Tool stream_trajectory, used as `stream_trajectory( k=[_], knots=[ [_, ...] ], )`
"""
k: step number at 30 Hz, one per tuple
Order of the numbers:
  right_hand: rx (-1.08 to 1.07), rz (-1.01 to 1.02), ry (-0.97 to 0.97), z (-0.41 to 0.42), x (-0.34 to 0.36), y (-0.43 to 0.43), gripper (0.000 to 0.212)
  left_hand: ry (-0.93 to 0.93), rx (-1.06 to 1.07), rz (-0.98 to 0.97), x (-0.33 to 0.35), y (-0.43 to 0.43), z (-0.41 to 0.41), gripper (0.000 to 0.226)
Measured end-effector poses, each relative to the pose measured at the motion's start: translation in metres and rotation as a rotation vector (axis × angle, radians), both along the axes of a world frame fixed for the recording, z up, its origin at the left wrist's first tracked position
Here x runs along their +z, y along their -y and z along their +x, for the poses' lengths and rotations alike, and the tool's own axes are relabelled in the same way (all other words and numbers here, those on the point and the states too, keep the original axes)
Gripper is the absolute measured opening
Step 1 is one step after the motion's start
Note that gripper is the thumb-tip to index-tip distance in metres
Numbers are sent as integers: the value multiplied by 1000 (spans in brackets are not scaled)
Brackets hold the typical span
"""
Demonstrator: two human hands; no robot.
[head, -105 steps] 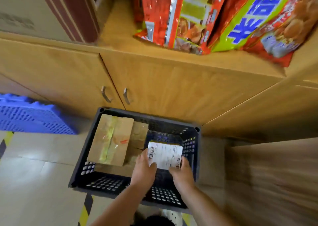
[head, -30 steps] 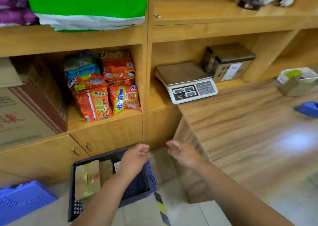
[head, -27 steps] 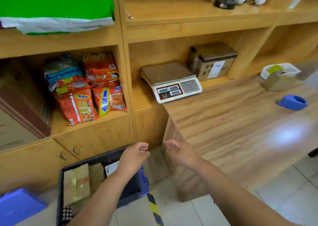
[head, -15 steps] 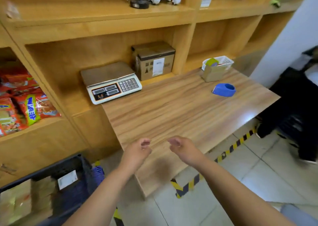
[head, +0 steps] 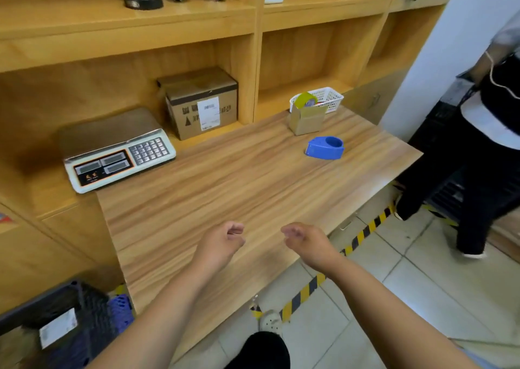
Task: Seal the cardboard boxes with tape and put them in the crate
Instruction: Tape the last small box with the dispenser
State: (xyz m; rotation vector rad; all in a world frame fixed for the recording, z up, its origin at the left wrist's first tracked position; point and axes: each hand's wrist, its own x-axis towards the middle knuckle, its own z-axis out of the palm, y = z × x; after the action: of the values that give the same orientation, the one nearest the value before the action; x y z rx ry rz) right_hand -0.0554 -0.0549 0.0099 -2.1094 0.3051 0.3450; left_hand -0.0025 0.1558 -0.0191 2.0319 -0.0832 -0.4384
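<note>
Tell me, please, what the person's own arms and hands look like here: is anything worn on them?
The left hand and right hand are bare: no gloves, and no rings show. The left arm and right arm are uncovered as far as the picture reaches, with no sleeve, watch, strap or cable at either wrist. No markings are visible on them.

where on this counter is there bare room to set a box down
The widest bare wood is the middle of the counter, bordered by the scale, the blue tape dispenser, and the left hand and right hand near the front edge. The far right corner is crowded: small open box, white basket.
</note>
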Motion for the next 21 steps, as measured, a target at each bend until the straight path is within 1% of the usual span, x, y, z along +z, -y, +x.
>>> stream_trajectory(
  k=[7,12,21],
  knots=[
    [-45,-61,-21,72,10,99,32,-28,19,-52,-5,101,86,23],
    [-79,-100,-18,130,24,163,31,4,66,-92,4,168,148,20],
    [-79,-64,1,216,17,226,24,-9,129,-99,6,230,218,22]
  ],
)
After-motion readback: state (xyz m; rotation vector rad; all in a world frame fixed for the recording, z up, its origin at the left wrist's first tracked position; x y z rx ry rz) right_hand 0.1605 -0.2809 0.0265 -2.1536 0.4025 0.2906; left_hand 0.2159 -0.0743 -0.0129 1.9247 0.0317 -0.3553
